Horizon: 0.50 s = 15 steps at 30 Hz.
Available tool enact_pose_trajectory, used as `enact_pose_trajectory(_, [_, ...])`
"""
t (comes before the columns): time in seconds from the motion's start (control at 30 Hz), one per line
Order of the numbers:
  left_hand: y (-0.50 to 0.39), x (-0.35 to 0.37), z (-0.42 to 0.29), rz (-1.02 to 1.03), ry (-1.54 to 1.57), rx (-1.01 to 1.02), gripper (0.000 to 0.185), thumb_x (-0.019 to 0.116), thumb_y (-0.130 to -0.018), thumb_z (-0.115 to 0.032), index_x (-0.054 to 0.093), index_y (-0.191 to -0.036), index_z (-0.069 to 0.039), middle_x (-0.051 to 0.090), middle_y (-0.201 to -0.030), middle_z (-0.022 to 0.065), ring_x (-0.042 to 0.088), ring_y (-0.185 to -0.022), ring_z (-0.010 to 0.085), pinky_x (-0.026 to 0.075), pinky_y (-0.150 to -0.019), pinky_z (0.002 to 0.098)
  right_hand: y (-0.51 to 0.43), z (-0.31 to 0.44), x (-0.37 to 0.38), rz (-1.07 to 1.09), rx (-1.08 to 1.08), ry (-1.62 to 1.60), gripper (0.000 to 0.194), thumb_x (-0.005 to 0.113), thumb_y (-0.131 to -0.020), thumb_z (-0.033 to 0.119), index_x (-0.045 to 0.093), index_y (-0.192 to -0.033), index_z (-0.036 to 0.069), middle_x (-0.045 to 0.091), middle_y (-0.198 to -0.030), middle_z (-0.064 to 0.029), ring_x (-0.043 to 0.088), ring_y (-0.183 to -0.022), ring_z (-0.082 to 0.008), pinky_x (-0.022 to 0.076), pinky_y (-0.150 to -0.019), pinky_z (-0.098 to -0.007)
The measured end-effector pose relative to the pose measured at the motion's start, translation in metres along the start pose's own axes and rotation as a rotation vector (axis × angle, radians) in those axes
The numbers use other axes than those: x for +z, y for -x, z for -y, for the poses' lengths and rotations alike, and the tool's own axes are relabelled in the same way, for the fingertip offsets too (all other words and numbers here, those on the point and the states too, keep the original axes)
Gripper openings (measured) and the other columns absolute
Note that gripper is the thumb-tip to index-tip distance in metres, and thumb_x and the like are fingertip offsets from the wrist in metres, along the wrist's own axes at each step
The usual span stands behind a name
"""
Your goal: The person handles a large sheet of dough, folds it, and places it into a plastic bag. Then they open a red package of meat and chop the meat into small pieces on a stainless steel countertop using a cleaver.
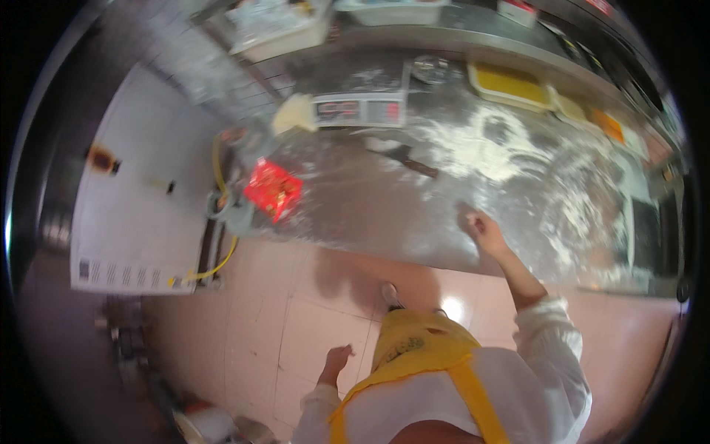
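Observation:
My right hand is over the front part of a stainless steel worktable, its fingers curled and pale at the tips. Blur hides whether anything small is in it. Low beside my yellow apron hangs my left hand, above the tiled floor and away from the table; its fingers are partly bent. Beyond my right hand lies a broad-bladed knife with a dark handle. White flour is spread over the table's right half. A red plastic packet rests near the left end.
A digital scale stands at the back. Along the rear right is a tray of yellow contents. A white cabinet is at left, with a yellow hose near the table's end. Above the table, a shelf holds tubs.

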<state>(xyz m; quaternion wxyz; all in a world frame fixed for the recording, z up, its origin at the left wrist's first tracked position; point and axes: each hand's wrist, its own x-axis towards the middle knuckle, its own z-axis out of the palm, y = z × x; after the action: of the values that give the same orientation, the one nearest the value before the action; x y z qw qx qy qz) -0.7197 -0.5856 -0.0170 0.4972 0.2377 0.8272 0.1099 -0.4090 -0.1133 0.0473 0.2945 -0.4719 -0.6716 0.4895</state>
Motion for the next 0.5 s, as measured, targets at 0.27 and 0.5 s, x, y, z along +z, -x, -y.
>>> enact_pose_trajectory(0.27, [-0.085, -0.080, 0.010, -0.294, 0.113, 0.241, 0.033, 0.072, -0.077, -0.011, 0.058, -0.106, -0.003, 0.060, -0.099, 0.0129, 0.062, -0.089, 0.0264, 0.051, -0.078, 0.0343, -0.146, 0.017, 0.085, -0.059, -0.129, 0.630, 0.048, 0.066, -0.077, 0.015, 0.054, -0.123, 0.009, 0.058, -0.120, -0.0162, 0.054, -0.109, -0.0353, 0.0455, -0.091, -0.0422])
enact_pose_trajectory(0.5, [-0.207, -0.223, -0.163, -0.582, -0.005, 0.721, 0.041, 0.058, -0.090, -0.010, 0.049, -0.128, 0.001, 0.050, -0.129, 0.0190, 0.047, -0.122, 0.0337, 0.039, -0.100, 0.0385, -0.204, 0.015, 0.159, -0.116, 0.012, 0.931, 0.035, 0.060, -0.079, 0.018, 0.053, -0.111, 0.006, 0.059, -0.108, -0.0140, 0.057, -0.104, -0.0321, 0.0470, -0.088, -0.0422])
